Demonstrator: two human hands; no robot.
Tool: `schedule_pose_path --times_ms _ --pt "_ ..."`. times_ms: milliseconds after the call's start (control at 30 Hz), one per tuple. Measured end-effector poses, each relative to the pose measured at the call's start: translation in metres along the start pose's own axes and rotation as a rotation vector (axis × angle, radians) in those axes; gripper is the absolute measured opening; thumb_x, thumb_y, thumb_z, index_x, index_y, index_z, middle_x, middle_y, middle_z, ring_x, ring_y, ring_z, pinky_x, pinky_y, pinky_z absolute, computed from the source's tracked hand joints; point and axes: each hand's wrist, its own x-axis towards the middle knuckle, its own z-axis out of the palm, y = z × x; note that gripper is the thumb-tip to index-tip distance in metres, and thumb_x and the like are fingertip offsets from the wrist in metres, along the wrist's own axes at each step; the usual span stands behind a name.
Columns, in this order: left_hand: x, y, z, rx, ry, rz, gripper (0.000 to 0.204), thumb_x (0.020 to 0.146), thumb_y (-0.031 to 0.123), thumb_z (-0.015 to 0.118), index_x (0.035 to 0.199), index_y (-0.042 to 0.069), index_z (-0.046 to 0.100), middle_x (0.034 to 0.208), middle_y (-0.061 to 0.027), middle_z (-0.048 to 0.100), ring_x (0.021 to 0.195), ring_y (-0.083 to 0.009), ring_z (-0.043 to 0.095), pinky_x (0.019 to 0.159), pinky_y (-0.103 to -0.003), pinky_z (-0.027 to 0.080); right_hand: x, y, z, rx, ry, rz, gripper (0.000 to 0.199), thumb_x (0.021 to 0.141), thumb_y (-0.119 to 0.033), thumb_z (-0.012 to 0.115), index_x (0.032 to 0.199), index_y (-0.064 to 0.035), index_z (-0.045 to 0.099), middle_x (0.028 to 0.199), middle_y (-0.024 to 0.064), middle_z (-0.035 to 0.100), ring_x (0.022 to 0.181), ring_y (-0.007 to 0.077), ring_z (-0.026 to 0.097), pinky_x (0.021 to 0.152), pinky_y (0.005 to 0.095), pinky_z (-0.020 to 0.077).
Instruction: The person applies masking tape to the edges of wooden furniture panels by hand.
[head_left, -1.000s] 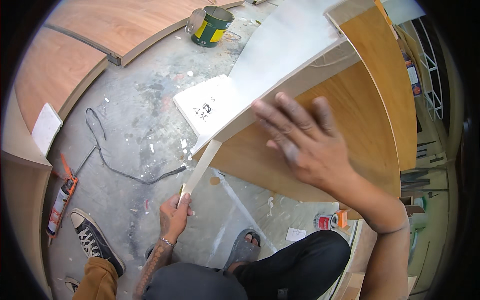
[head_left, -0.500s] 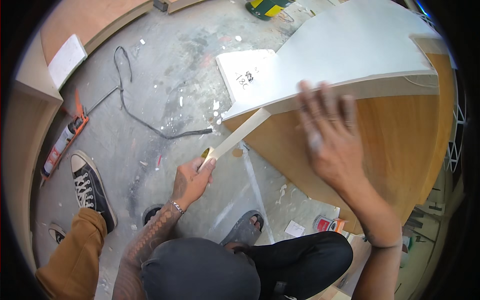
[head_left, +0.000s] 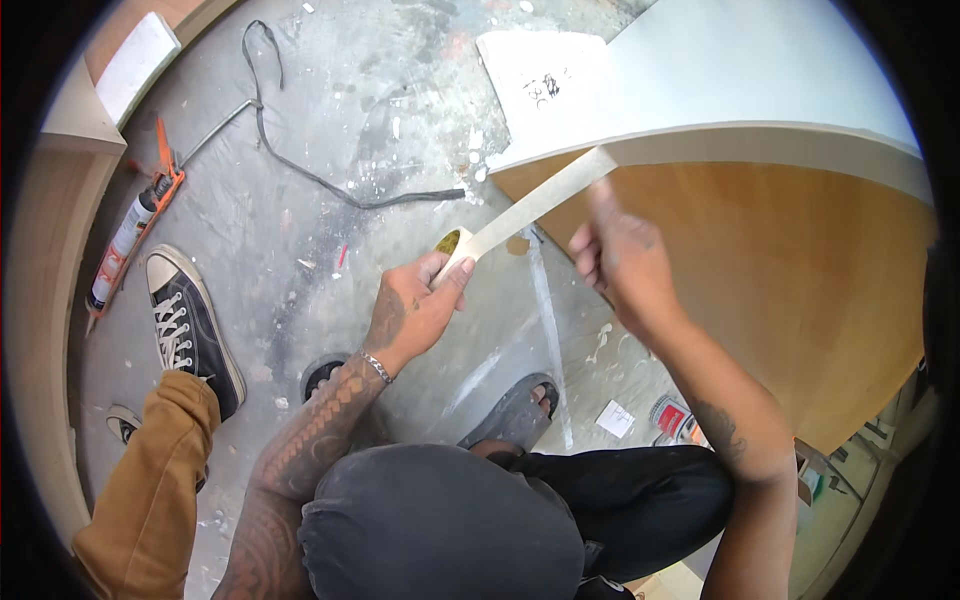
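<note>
My left hand (head_left: 420,300) is closed round a roll of masking tape (head_left: 452,245), thumb on the pale strip. From the roll, a tape strip (head_left: 540,200) runs straight up to the right. Its far end lies over the edge band of a curved wooden panel (head_left: 780,230) with a white top (head_left: 770,70). My right hand (head_left: 625,250) is just below that end. Its index finger points up at the tape, seemingly touching it, while the other fingers curl loosely, with nothing seen in them.
An orange caulking gun (head_left: 135,230) lies at the left, near a black cord (head_left: 330,185) on the paint-spotted floor. Another person's sneaker (head_left: 190,320) and brown trouser leg stand beside it. A white board (head_left: 545,80) with handwriting adjoins the panel. A small can (head_left: 672,415) sits lower right.
The view has shifted, so the panel fills more of the right side. My right hand has gone from spread fingers over the panel to one finger at the tape's end. My left hand keeps the roll.
</note>
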Motion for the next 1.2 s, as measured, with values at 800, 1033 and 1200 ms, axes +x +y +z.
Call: schedule_pose_path --times_ms 800,1033,1200 --pt "-0.167 -0.086 -0.092 0.325 0.140 0.287 0.011 0.087 0.015 0.075 0.086 0.004 0.073 0.069 -0.0068 0.070 0.063 -0.0214 0.066 0.094 -0.043 0.045 0.014 -0.004 0.019 0.335 0.245 0.077 0.058 0.093 -0.064 0.060 0.067 -0.0129 0.049 0.055 -0.0059 0.037 0.048 0.0062 0.029 0.046 0.0239 0.0214" --pt "-0.229 -0.112 -0.097 0.399 0.365 0.119 0.016 0.090 0.016 0.072 0.078 0.004 0.071 0.065 -0.0056 0.068 0.061 -0.0216 0.065 0.093 -0.043 0.043 0.017 0.000 0.027 0.331 0.233 -0.006 0.058 0.097 -0.062 0.055 0.074 -0.0090 0.057 0.063 -0.0028 0.047 0.054 0.0067 0.036 0.048 0.0230 0.0275" --pt "-0.217 -0.102 -0.091 0.356 0.392 -0.022 0.023 0.093 0.019 0.068 0.077 0.003 0.070 0.059 -0.0043 0.065 0.061 -0.0208 0.062 0.093 -0.042 0.044 0.021 0.005 0.044 0.328 0.104 0.014 0.061 0.099 -0.062 0.050 0.094 -0.0038 0.066 0.070 -0.0008 0.054 0.057 0.0070 0.046 0.050 0.0223 0.0341"
